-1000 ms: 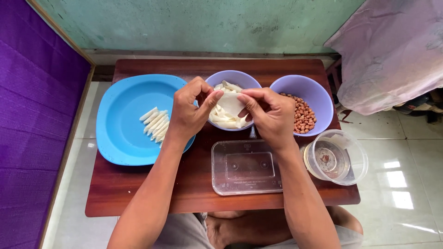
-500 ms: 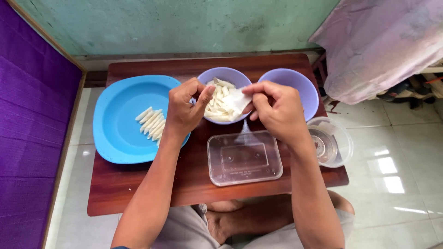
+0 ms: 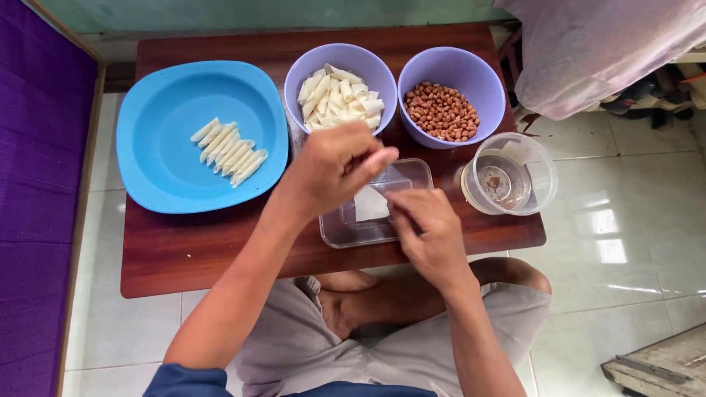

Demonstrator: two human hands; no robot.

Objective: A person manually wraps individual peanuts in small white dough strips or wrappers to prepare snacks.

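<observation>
Over the clear rectangular tray (image 3: 368, 220) on the bench (image 3: 191, 250), the right hand (image 3: 430, 231) seemingly pinches a white wrapper (image 3: 370, 206); the left hand (image 3: 334, 165) hovers half-curled, holding nothing visible.

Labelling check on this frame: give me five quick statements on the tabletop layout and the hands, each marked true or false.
1. The blue plate holds a row of pale rolled pieces. True.
2. The peanuts are in the clear round container. False: they fill the right purple bowl.
3. Both hands are over the clear rectangular tray. True: the left hand and right hand meet above it, at a small white sheet.
4. The left purple bowl is empty. False: it holds white rolled pieces.
5. The plate sits right of the bowls. False: it is left of them.
</observation>
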